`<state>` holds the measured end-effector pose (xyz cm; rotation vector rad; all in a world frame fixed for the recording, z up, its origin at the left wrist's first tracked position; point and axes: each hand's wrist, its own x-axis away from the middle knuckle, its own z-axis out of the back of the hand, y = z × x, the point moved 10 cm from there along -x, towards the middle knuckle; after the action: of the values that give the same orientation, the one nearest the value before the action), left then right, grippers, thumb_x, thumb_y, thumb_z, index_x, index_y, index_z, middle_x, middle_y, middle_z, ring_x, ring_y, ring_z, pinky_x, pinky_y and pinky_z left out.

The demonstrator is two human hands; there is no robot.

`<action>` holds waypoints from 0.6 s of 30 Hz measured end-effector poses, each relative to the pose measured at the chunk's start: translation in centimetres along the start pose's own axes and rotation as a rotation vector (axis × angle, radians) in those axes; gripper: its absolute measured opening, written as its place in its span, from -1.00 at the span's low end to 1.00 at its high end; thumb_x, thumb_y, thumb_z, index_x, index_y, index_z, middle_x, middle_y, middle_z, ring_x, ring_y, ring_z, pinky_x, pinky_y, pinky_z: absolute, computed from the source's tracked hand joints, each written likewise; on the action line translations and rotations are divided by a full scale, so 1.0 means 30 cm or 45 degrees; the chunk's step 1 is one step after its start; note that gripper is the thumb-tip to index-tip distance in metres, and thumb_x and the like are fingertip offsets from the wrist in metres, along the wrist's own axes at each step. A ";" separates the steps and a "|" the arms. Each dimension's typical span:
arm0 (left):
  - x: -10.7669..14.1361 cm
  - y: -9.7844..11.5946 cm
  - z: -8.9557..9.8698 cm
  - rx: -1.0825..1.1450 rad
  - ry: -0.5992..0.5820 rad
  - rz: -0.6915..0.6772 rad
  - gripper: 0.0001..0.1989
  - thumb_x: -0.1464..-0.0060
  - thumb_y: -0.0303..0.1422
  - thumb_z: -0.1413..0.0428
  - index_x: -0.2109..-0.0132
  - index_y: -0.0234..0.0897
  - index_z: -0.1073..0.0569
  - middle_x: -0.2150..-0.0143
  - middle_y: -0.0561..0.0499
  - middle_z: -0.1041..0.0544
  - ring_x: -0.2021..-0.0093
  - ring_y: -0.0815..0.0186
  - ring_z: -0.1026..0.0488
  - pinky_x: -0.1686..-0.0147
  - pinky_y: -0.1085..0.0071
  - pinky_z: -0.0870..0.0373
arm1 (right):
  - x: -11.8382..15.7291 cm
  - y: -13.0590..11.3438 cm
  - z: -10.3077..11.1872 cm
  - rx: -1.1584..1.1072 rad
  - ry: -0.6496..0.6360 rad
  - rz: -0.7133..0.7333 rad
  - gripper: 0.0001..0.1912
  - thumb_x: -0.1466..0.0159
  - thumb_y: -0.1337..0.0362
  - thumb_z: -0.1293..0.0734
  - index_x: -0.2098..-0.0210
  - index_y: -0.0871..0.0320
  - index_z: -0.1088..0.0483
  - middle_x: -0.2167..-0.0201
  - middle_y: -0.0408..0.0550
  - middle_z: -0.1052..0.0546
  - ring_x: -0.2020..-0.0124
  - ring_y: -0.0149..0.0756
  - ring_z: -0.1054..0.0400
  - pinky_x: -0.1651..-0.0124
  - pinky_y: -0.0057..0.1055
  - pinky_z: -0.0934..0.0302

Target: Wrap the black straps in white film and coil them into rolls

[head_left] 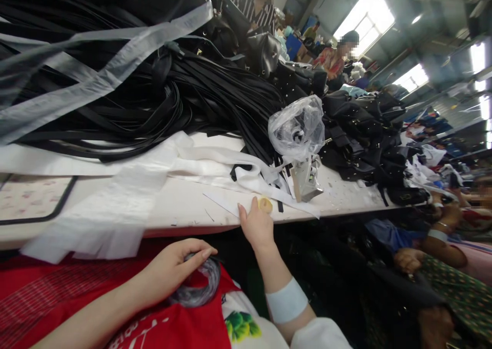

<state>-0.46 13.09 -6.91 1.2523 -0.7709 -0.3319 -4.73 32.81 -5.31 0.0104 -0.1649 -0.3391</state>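
Note:
My left hand (184, 262) is closed on the upper side of a coil of shiny grey, see-through strip (205, 290), held over the red apron in my lap. At the table's front edge my right hand (258, 226) reaches in, thumb and forefinger pointing up and the other fingers curled against a small yellow roll (265, 204). These curled fingers are partly hidden. A thin white strip (221, 205) lies on the table just left of my right thumb.
Black straps (215, 82) are heaped across the white table (184, 205). White bands (111, 205) hang over its front edge. A clear plastic bag (295, 126) stands beyond my right hand, with black bags (361, 128) behind. A co-worker's hand (409, 260) is at right.

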 end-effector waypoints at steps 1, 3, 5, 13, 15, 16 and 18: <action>-0.001 0.004 0.000 0.000 0.002 -0.004 -0.57 -0.17 -0.02 -0.01 0.13 -0.21 -0.61 0.11 -0.04 -0.63 0.09 0.12 -0.53 -0.04 0.30 -0.40 | -0.005 -0.005 -0.001 0.012 -0.017 0.035 -0.30 -0.39 -0.07 -0.07 -0.30 0.35 -0.13 0.27 0.28 -0.56 0.28 0.01 -0.49 0.25 -0.20 -0.31; -0.001 0.011 0.003 0.001 0.011 -0.012 -0.57 -0.17 -0.02 -0.01 0.13 -0.21 -0.61 0.11 -0.04 -0.63 0.09 0.13 -0.54 -0.04 0.31 -0.40 | -0.005 -0.014 -0.004 0.015 -0.052 0.123 -0.34 -0.39 -0.05 -0.10 -0.32 0.26 -0.12 0.32 0.20 -0.57 0.30 -0.02 -0.49 0.25 -0.21 -0.30; 0.001 0.014 0.006 0.000 0.019 -0.014 -0.57 -0.17 -0.02 -0.01 0.13 -0.22 -0.61 0.11 -0.03 -0.63 0.08 0.13 -0.53 -0.03 0.32 -0.40 | 0.005 -0.010 0.009 -0.019 -0.031 0.180 -0.42 -0.39 -0.02 -0.13 -0.29 0.16 -0.19 0.30 0.15 -0.57 0.29 -0.06 -0.47 0.25 -0.24 -0.29; 0.019 0.012 0.006 0.001 0.034 -0.052 -0.60 -0.21 -0.06 0.00 0.11 -0.23 -0.60 0.12 0.00 -0.63 0.08 0.18 -0.53 0.02 0.38 -0.39 | 0.078 -0.131 0.092 -0.454 0.321 0.620 -0.74 -0.33 0.23 -0.28 0.03 0.11 -0.50 0.20 0.02 -0.51 0.13 -0.22 -0.36 0.04 -0.37 -0.21; 0.024 0.011 0.007 0.000 0.045 -0.063 -0.60 -0.21 -0.07 -0.01 0.11 -0.23 -0.60 0.12 0.00 -0.63 0.09 0.19 -0.53 0.03 0.38 -0.39 | 0.079 -0.158 0.073 -0.487 0.378 0.655 -0.78 -0.31 0.25 -0.32 0.09 0.11 -0.52 0.19 0.01 -0.51 0.13 -0.23 -0.34 0.05 -0.39 -0.20; 0.026 0.011 0.008 -0.002 0.051 -0.068 -0.60 -0.21 -0.07 -0.01 0.11 -0.23 -0.60 0.12 -0.01 -0.63 0.09 0.19 -0.53 0.03 0.39 -0.39 | 0.073 -0.160 0.062 -0.485 0.405 0.642 -0.81 -0.30 0.26 -0.33 0.12 0.11 -0.54 0.22 0.00 -0.52 0.15 -0.23 -0.34 0.06 -0.39 -0.20; 0.030 0.012 0.009 -0.005 0.059 -0.071 -0.61 -0.22 -0.08 -0.01 0.12 -0.24 -0.60 0.12 -0.01 -0.63 0.08 0.20 -0.53 0.03 0.39 -0.39 | 0.061 -0.156 0.040 -0.464 0.444 0.614 -0.84 -0.31 0.27 -0.33 0.18 0.12 -0.56 0.28 -0.02 -0.52 0.19 -0.24 -0.33 0.09 -0.38 -0.20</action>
<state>-0.06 12.44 -6.23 1.2752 -0.6959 -0.3485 -4.77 27.82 -4.02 -0.3246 0.2411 0.1208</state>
